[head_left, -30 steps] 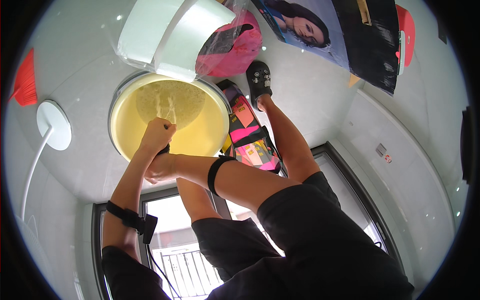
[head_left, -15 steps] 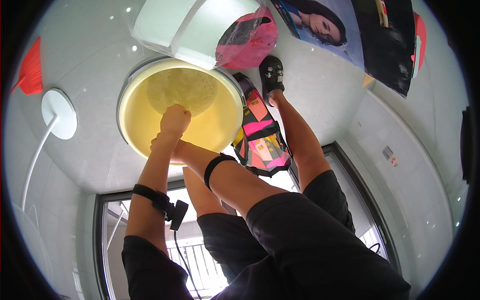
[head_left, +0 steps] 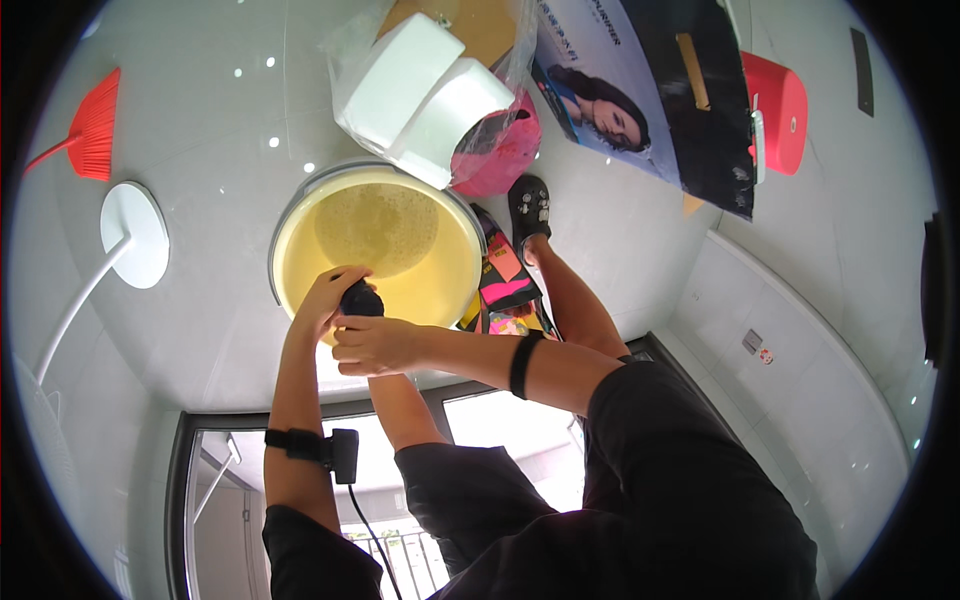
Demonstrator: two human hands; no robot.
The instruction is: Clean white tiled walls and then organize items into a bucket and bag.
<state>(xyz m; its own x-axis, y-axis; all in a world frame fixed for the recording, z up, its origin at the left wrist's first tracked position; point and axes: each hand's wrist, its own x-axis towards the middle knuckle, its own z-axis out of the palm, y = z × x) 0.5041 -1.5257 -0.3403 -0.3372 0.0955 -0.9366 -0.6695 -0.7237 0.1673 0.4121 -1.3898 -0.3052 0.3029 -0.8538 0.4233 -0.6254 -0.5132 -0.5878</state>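
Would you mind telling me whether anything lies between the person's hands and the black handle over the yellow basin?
Nothing visible does. The left hand and right hand are both already on the black handle, gripping it at the near rim of the yellow basin. The white foam blocks and pink bag lie beyond the basin's far side.

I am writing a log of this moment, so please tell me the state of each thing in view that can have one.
Yellow basin: upright on the floor, holding yellowish liquid.
Black handle: over the basin's near rim, gripped.
Left hand: closed on the black handle.
Right hand: closed just below the handle.
Red broom: lying on the floor.
White blocks: wrapped in a clear bag.
Poster: lying flat.
Red stool: lying on its side.
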